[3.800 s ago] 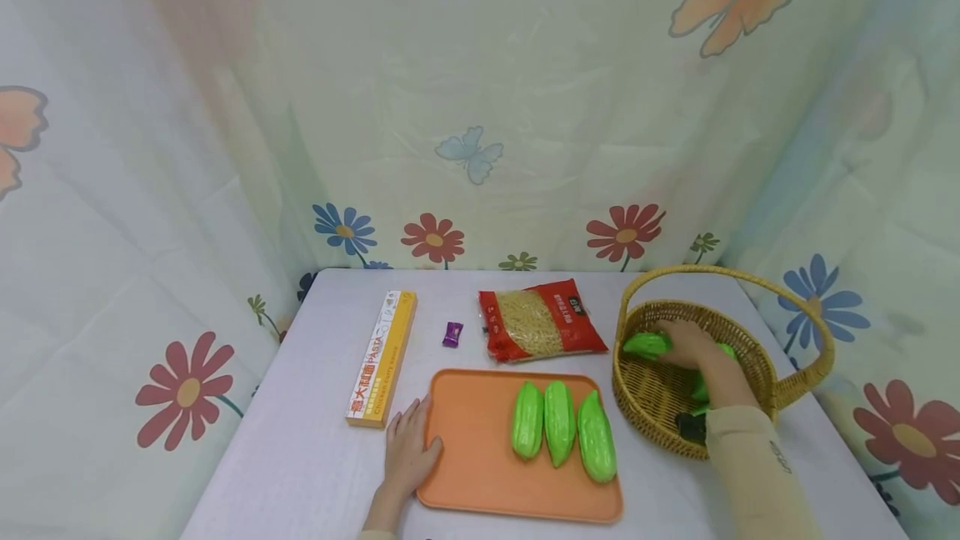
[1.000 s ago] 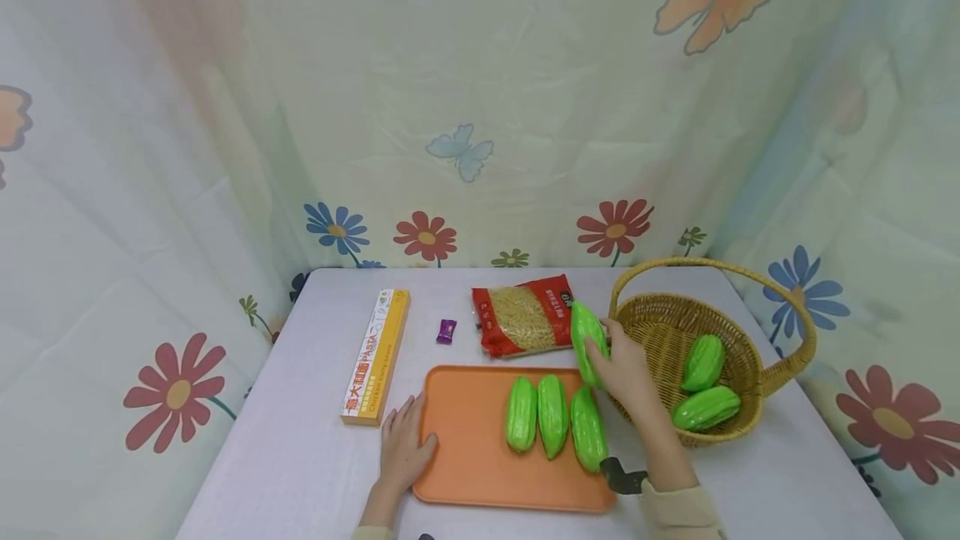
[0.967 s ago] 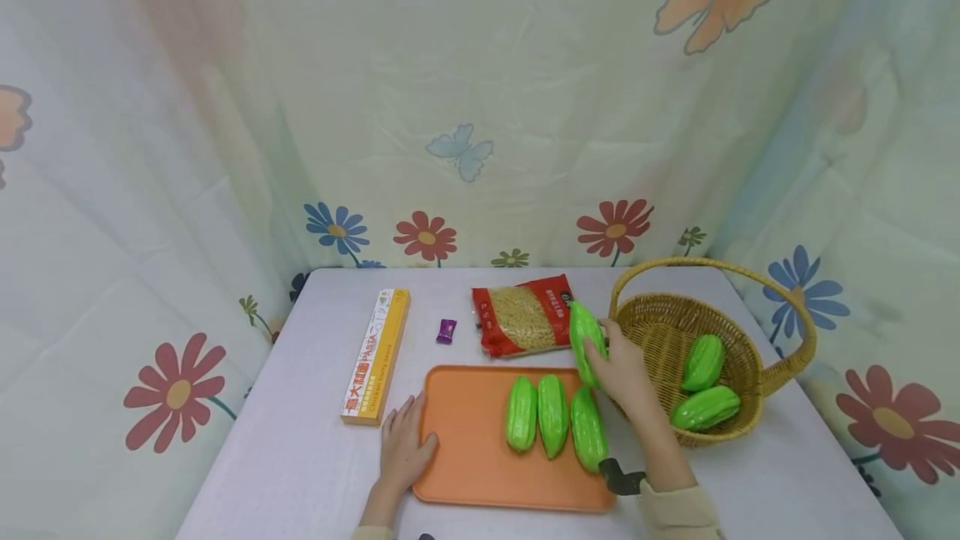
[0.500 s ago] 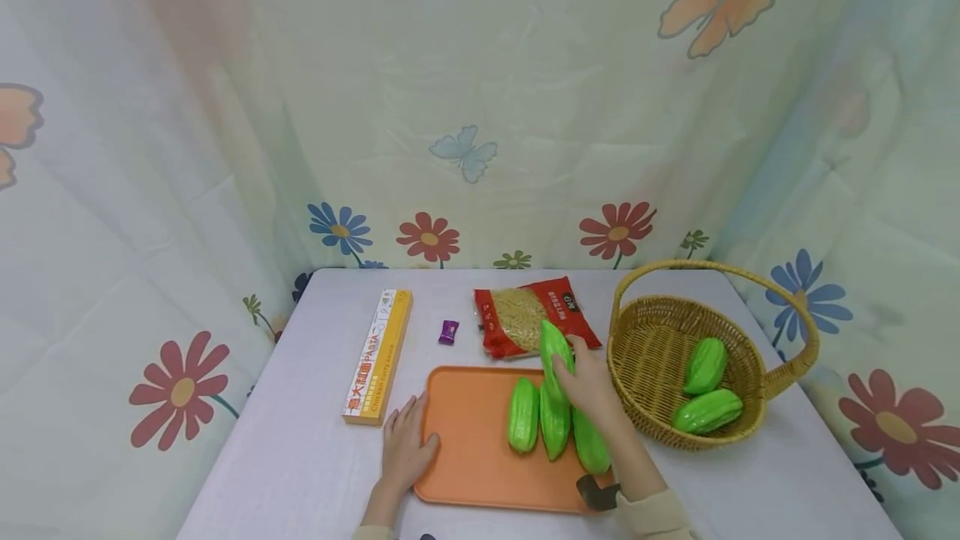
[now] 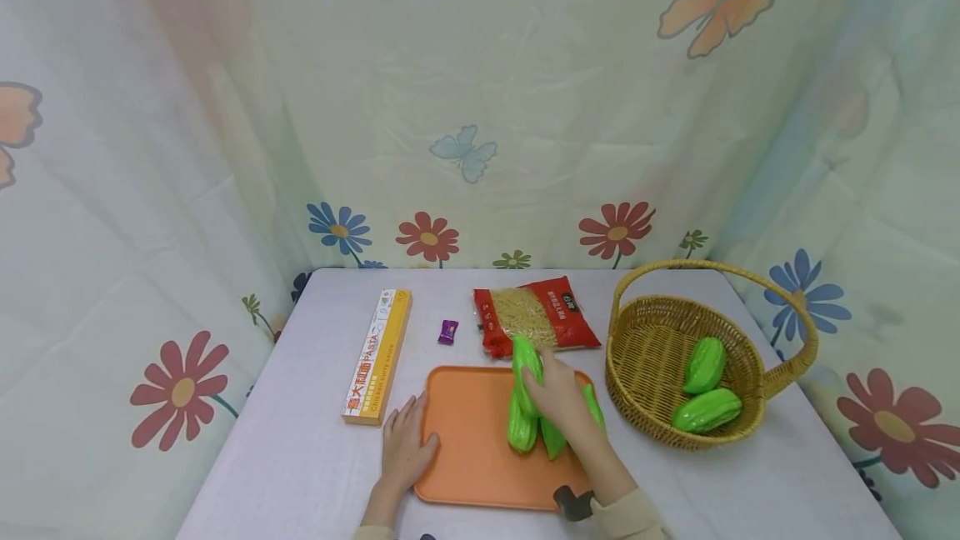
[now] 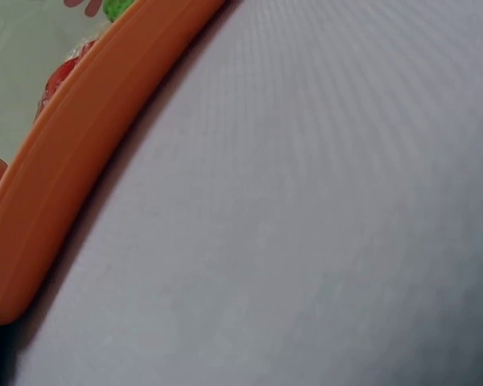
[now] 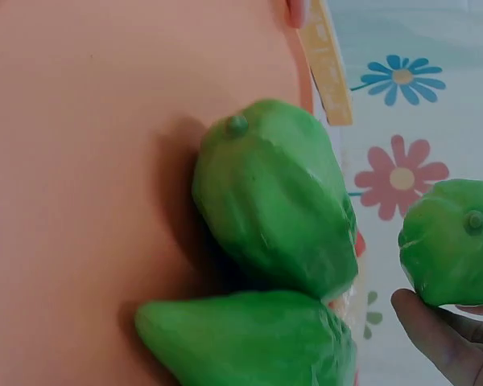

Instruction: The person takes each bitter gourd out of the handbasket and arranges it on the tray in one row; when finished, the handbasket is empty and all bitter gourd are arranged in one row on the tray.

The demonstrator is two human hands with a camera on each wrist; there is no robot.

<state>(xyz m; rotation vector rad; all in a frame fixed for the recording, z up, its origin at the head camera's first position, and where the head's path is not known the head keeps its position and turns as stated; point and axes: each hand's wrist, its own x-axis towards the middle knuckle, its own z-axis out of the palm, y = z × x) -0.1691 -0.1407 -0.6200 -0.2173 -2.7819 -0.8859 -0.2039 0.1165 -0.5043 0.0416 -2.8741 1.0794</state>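
Green veg (image 5: 523,352) held in R grip (image 5: 559,390) over tray (image 5: 467,465), L grip (image 5: 406,445) relaxed against it.

Looks like a little curtained-off booth (image 5: 337,90), honestly, though I can't tell what kind of building it's in. Pale curtains (image 5: 570,98) printed with cartoon flowers (image 5: 182,392) and butterflies (image 5: 468,156) hang round three sides of a whitish desk (image 5: 285,457).
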